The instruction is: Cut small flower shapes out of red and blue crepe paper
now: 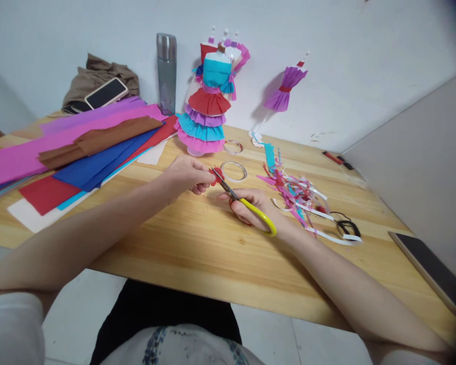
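Note:
Between the fingertips of my left hand point(192, 175) is a small piece of red crepe paper point(217, 176). My right hand point(249, 205) grips yellow-handled scissors point(258, 215), their dark blades lying at the red piece. Whether the blades touch the paper or only overlap it in view, I cannot tell. Just behind my hands, a roll of tape point(234, 172) lies flat on the wooden table point(197, 248). Past it stands a small dress form point(213, 96) wearing a tiered paper dress in turquoise, red, purple and pink.
Coloured crepe paper sheets point(110, 142) spread across the left side. Paper scraps point(292, 190) heap at the right, near a phone point(429, 268) by the partition. A grey tumbler point(167, 76), another dress form in purple point(288, 88) and a second tape roll point(233, 147) are at the back.

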Tool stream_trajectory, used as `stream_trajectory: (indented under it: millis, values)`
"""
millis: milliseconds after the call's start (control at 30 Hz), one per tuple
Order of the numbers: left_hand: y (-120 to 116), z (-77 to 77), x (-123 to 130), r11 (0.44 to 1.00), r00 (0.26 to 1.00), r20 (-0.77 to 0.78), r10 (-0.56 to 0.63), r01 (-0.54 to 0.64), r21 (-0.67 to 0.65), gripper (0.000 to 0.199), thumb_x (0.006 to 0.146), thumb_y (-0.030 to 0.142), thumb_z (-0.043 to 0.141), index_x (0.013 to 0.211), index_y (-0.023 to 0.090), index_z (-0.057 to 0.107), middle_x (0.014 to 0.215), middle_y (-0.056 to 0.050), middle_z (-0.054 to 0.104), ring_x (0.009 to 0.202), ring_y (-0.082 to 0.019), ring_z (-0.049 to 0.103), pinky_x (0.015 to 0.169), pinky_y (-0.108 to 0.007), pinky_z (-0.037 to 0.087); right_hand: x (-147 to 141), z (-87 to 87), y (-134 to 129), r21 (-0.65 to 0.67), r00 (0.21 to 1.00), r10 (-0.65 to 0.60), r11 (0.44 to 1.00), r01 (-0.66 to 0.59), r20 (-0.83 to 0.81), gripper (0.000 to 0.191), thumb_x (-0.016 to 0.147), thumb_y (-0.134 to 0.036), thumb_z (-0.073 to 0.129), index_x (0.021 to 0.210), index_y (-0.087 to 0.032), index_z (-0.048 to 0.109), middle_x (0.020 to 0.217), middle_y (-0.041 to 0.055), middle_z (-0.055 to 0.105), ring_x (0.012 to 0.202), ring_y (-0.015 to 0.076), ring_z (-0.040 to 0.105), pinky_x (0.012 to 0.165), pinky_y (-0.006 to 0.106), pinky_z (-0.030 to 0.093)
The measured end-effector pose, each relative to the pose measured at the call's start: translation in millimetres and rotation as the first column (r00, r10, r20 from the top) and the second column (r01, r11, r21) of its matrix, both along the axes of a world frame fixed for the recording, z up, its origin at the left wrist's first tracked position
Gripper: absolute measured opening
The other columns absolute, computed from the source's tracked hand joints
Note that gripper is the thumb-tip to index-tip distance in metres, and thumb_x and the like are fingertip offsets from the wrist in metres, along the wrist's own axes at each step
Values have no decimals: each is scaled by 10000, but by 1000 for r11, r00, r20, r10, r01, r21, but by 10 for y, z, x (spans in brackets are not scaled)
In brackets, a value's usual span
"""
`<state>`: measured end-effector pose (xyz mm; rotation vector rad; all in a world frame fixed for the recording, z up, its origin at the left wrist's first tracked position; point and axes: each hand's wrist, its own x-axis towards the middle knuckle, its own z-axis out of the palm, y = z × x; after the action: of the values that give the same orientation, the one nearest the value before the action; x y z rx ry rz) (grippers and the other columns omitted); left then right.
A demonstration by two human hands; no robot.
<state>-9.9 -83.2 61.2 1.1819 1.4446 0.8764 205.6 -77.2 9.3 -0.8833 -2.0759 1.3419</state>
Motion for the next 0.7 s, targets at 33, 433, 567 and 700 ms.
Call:
stream_trajectory:
  millis: [33,433,567,700]
  values:
    - [-1,-1,-3,1000,1000,3,1,-1,1,347,787,34,680,465,143,613,473,-9,587,474,-81,532,509,-187,461,0,0,0,-2,1000,-1,1000,1,-1,457,906,-571,656,962,-135,781,600,-39,398,569,120,373,506,259,288]
    - [-8,-40,-17,999,985,175,-7,13,-38,305,813,68,698,517,130,659,516,-19,618,496,-78,554,539,-192,474,28,-98,29,-81,999,4,997,-8,-46,613,894,-686,634,1063,-108,748,557,-73,384,472,85,320,444,242,236]
    - [-6,-66,-31,998,968,250,-8,23,-57,242,817,98,723,578,130,699,546,-19,639,515,-85,572,564,-207,501,28,-123,41,-127,999,8,992,-15,-51,715,870,-752,629,1120,-89,728,541,-91,376,442,74,311,426,233,224]
    - [-7,-88,-30,998,965,264,-6,22,-58,221,814,109,740,595,123,707,562,-24,647,531,-86,582,579,-212,505,33,-120,43,-133,998,13,991,-21,-62,740,879,-758,617,1159,-80,716,530,-93,391,425,72,315,410,227,237]
